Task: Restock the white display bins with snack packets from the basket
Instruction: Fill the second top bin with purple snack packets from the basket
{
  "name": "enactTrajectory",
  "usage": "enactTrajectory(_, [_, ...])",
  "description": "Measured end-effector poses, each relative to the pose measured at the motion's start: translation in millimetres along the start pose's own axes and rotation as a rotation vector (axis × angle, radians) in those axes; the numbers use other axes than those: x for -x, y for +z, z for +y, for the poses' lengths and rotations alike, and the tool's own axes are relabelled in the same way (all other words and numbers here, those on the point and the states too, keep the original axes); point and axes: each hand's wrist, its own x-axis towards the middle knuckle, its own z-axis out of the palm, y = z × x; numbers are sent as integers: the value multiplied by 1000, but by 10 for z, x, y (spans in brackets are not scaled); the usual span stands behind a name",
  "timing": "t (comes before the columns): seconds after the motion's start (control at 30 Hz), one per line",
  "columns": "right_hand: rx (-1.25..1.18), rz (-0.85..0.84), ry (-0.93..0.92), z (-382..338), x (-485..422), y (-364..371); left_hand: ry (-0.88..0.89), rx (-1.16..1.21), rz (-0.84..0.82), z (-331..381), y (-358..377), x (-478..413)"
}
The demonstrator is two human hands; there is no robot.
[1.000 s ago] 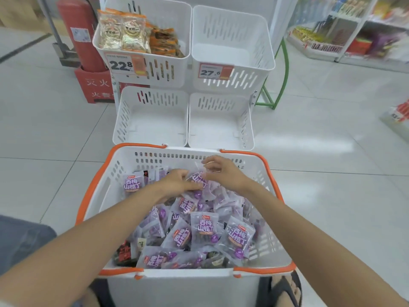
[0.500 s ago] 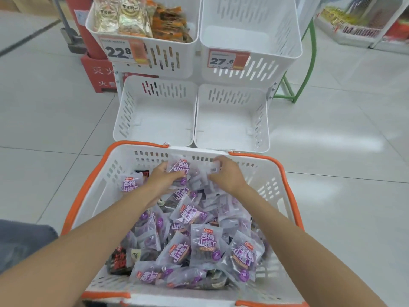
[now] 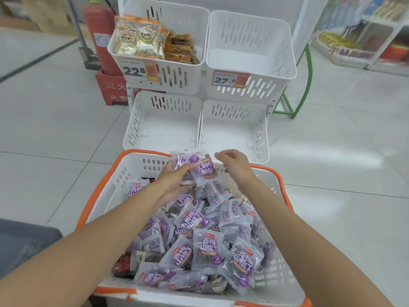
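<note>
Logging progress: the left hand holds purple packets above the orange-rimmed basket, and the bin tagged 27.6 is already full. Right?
No: the head view shows the bin tagged 27.6 empty. The left hand does hold purple packets above the orange-rimmed basket.

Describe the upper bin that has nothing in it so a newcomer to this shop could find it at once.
Just beyond the orange-rimmed basket stands a stack of white bins, two rows of two. Look at the top row's right-hand bin, with the 27.6 price tag. Its left neighbour, tagged 22.8, holds packets; this one holds none.
</note>
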Motion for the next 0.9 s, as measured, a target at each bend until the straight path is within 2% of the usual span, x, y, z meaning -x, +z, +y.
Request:
enactTrajectory(0.07, [109, -174, 78, 50, 91, 19, 17, 69, -14, 62, -49, 7])
enactTrajectory(0.1, [68, -232, 95, 67, 139, 38, 33, 74, -25, 89, -65, 10])
enactTrajectory(0.13, [-20, -226, 74, 61, 188, 53, 50, 60, -31, 120, -78, 21])
enactTrajectory(0.23, [-171, -33, -11, -41, 208, 8, 87, 63, 15, 208, -119, 12])
enactTrajectory(0.3, [-57, 1, -67, -151, 195, -99, 144, 22, 81, 287, -148, 15])
enactTrajectory(0.37, [61, -68, -146, -286, 223, -213, 204, -79, 114, 341, -171, 33])
enactTrajectory(0.43, [146, -182, -231, -409, 243, -278, 226, -186, 60, 382, -153, 95])
enactTrajectory(0.53, [252, -251, -304, -503, 262, -210, 149, -301, -218, 360, -40, 181])
enactTrajectory(0.6, [248, -193, -373, -515, 266, -82, 142, -319, -326, 342, 66, 222])
enactTrajectory(0.67, [248, -26, -400, -510, 245, 25, 180, -311, -267, 360, 154, 202])
enactTrajectory(0.7, [228, -1, -346, -538, 251, 66, 217, -312, -227, 388, 194, 179])
enactTrajectory(0.73, [173, -49, -257, -579, 237, 84, 256, -316, -198, 434, 235, 155])
enactTrajectory(0.8, [-100, -295, -101, -675, 165, 56, 350, -360, -164, 569, 317, 64])
enactTrajectory(0.87, [-288, -398, -60, -830, 56, -18, 440, -414, -133, 780, 417, -47])
enactTrajectory(0.9, [-271, -396, -89, -916, -21, -80, 472, -420, -135, 902, 480, -95])
